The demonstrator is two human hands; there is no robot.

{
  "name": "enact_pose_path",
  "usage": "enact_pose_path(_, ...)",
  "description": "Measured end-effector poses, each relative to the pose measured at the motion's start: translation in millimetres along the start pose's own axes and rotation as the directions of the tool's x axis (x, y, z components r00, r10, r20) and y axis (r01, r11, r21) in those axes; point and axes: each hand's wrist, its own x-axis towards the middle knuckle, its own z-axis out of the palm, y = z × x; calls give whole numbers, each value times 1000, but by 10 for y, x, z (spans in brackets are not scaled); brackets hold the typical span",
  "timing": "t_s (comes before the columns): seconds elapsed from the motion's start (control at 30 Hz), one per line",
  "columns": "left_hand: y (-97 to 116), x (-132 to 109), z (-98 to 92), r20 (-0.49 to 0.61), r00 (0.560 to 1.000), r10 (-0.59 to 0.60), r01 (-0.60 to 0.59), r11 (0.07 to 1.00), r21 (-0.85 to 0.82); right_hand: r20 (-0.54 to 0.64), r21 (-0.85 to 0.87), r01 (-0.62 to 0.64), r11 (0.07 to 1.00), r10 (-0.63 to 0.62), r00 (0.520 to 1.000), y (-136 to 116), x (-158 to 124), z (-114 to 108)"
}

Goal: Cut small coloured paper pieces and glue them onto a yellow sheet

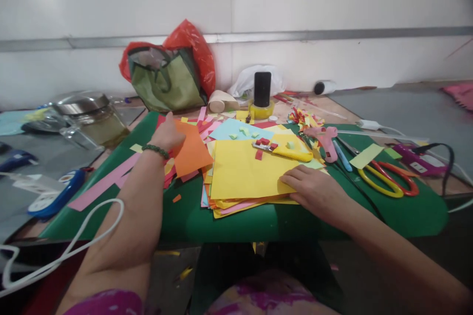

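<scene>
My left hand (167,136), with a green beaded bracelet at the wrist, reaches over the paper scraps at the left of the green mat. Its thumb lies over an orange sheet (194,153); the other fingers are mostly hidden, so its grip is unclear. My right hand (308,184) rests open, fingers stretched onto the right edge of a yellow sheet (244,174) topping a stack of coloured paper. On that sheet is a yellow utility knife (291,153) with small red paper pieces by its blade. Pale green bits lie on a light blue sheet (236,128).
Right of the stack lie a pink glue gun (327,142), large scissors (384,184) and a purple device (419,161). A glass jar (94,120) and a blue-and-white tool (57,199) stand left. Behind are a green bag (166,83) and a phone (262,89) on a yellow tape roll.
</scene>
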Motion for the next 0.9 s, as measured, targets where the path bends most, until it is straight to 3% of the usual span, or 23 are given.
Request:
enact_pose_path(0.1,74,-95,92,-99,952,288,-256,933,254,7,-3,-25,1000,25,1000,41,1,8)
enact_pose_path(0.13,116,-170,145,-46,916,399,-360,867,344,4,-2,-37,999,37,999,61,1,7)
enact_pose_path(0.2,199,-370,276,214,830,516,-556,728,402,-9,-2,-67,998,67,998,105,4,3)
enact_pose_path(0.23,231,-483,350,414,759,503,-642,683,347,-18,-4,-84,996,84,996,127,9,0)
enact_pose_path(0.3,267,-702,495,727,523,445,-773,607,185,-37,-8,-119,993,118,992,166,29,-8)
enact_pose_path(0.33,271,-795,560,805,421,418,-817,560,137,-48,-10,-137,990,137,989,183,44,-12)
enact_pose_path(0.37,268,-873,617,849,350,396,-852,511,113,-61,-10,-154,988,153,986,198,60,-17)
enact_pose_path(0.4,261,-933,664,872,312,378,-881,458,117,-72,-10,-168,986,167,983,211,77,-22)
enact_pose_path(0.5,237,-1022,742,905,298,305,-923,335,190,-84,-10,-186,982,185,979,237,106,-40)
enact_pose_path(0.57,231,-1037,748,922,295,251,-926,313,211,-84,-8,-180,984,179,980,244,95,-50)
enact_pose_path(0.7,251,-1047,705,929,280,240,-916,355,185,-43,55,-129,990,132,990,226,-8,-26)
enact_pose_path(0.77,272,-1028,664,930,272,247,-894,423,149,-2,99,-122,988,123,992,204,-80,15)
enact_pose_path(0.8,282,-1003,637,927,287,241,-867,477,144,12,115,-129,985,128,992,193,-114,40)
enact_pose_path(0.83,287,-966,606,916,328,230,-831,531,165,18,127,-138,982,137,990,182,-144,64)
enact_pose_path(0.87,286,-915,571,888,405,220,-791,571,219,14,134,-144,980,144,990,173,-169,85)
enact_pose_path(0.9,277,-854,538,833,509,218,-749,588,305,0,140,-147,979,148,989,166,-188,101)
